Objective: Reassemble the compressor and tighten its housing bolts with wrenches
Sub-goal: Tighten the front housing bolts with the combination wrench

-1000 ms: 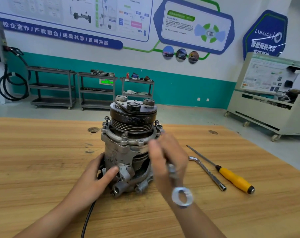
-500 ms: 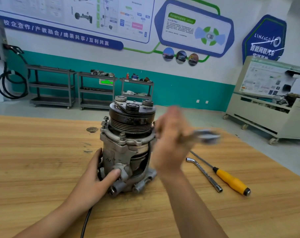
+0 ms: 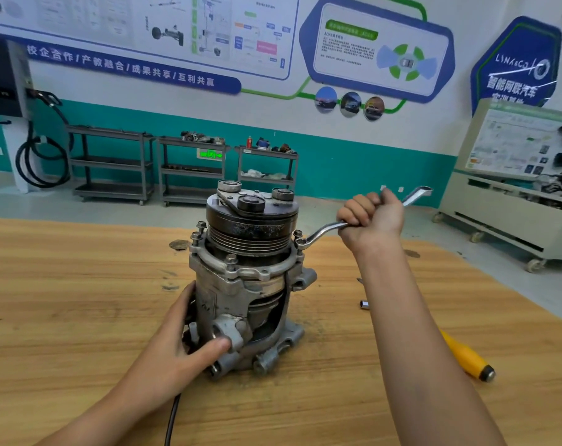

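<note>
The grey metal compressor [image 3: 241, 284] stands upright on the wooden table [image 3: 64, 300], its black pulley on top and several housing bolts [image 3: 230, 259] sticking up around the flange. My left hand [image 3: 183, 342] grips the lower left of the housing, thumb across a front port. My right hand [image 3: 371, 217] is fisted round the shaft of a silver ring wrench [image 3: 324, 230]. The wrench's near ring sits on the right-hand flange bolt [image 3: 300, 242]; its far ring pokes out past my knuckles.
A yellow-handled screwdriver [image 3: 466, 355] lies on the table to the right, partly behind my right forearm, with the tip of an L-shaped socket wrench [image 3: 364, 304] beside it. A black cable [image 3: 172, 420] runs off the near edge. Carts and a cabinet stand beyond the table.
My right hand swung the wrench up from in front of the compressor and out to the right, then set its ring on the right flange bolt. The left hand stayed on the housing.
</note>
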Demonstrator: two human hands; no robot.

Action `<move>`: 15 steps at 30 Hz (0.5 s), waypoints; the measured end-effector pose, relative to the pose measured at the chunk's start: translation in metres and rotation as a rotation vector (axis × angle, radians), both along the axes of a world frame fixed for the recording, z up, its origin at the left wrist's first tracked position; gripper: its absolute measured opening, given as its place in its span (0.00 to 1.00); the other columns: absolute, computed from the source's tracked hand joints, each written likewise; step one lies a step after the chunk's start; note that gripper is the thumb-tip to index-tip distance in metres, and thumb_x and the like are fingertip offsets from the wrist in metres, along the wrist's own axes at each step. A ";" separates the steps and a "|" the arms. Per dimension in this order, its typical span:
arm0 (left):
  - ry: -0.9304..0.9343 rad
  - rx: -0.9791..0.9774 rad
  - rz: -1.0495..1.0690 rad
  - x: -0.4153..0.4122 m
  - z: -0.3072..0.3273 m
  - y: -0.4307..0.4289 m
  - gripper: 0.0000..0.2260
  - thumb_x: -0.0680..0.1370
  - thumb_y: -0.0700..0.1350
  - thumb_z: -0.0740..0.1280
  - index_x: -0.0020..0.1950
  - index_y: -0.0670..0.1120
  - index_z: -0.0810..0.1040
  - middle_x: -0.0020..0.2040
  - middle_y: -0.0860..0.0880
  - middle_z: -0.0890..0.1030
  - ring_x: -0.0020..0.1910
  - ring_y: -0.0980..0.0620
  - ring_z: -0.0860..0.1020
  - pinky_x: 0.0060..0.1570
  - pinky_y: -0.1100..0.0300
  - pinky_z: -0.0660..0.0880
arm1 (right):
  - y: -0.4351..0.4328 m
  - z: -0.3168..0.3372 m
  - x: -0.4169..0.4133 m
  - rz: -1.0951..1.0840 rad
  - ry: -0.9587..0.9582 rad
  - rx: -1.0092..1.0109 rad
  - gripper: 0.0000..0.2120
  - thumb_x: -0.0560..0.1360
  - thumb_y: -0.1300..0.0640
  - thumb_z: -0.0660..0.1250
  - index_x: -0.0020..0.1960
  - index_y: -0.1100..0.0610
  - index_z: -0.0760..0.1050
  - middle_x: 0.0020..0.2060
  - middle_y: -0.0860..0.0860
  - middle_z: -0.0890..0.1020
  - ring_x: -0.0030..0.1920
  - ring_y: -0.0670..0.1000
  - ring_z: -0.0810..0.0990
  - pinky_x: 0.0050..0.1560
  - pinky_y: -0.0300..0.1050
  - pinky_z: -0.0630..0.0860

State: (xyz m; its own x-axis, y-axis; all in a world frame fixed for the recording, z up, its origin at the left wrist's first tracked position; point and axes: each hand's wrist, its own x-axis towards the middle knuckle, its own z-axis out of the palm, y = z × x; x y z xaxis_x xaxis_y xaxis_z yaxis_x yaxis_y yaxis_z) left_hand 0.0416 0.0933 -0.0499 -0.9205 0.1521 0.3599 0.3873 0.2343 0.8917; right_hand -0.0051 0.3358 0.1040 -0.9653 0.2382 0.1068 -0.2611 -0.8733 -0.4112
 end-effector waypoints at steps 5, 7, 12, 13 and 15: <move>0.022 -0.065 0.020 0.002 0.003 0.000 0.41 0.58 0.67 0.68 0.65 0.67 0.53 0.61 0.73 0.62 0.57 0.81 0.62 0.58 0.67 0.64 | 0.003 0.000 -0.015 0.124 -0.077 0.046 0.33 0.81 0.55 0.51 0.17 0.55 0.60 0.15 0.46 0.56 0.13 0.45 0.54 0.15 0.34 0.52; 0.013 -0.087 0.023 0.002 0.003 0.000 0.43 0.56 0.69 0.66 0.66 0.66 0.52 0.63 0.70 0.62 0.61 0.73 0.64 0.60 0.64 0.64 | 0.003 0.000 -0.013 0.108 -0.069 0.026 0.32 0.81 0.55 0.51 0.17 0.55 0.60 0.15 0.46 0.56 0.14 0.45 0.54 0.15 0.33 0.52; 0.017 -0.093 0.031 0.002 0.002 0.000 0.50 0.56 0.69 0.65 0.74 0.57 0.52 0.70 0.61 0.61 0.68 0.61 0.61 0.68 0.54 0.63 | -0.001 -0.024 0.021 -0.143 0.108 -0.047 0.23 0.81 0.53 0.51 0.26 0.54 0.60 0.16 0.46 0.56 0.16 0.45 0.54 0.18 0.33 0.57; 0.016 -0.094 0.034 0.003 0.003 0.001 0.51 0.55 0.68 0.65 0.75 0.56 0.52 0.70 0.60 0.61 0.69 0.61 0.61 0.69 0.54 0.62 | -0.004 -0.029 0.031 -0.189 0.164 -0.016 0.25 0.81 0.53 0.51 0.25 0.53 0.61 0.16 0.46 0.56 0.17 0.46 0.55 0.20 0.33 0.58; 0.014 -0.097 0.036 0.003 0.004 0.002 0.51 0.55 0.68 0.65 0.75 0.55 0.52 0.70 0.60 0.61 0.68 0.60 0.61 0.69 0.54 0.63 | -0.012 -0.038 0.048 -0.280 0.268 0.097 0.27 0.81 0.53 0.51 0.23 0.52 0.63 0.17 0.47 0.58 0.19 0.46 0.56 0.23 0.35 0.62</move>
State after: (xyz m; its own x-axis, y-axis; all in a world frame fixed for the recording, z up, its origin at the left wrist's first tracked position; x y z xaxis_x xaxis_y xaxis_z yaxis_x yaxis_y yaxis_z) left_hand 0.0449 0.0950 -0.0463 -0.9210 0.1536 0.3581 0.3894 0.3336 0.8585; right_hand 0.0433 0.3237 0.0660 -0.7992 0.4648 0.3811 -0.5930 -0.7136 -0.3730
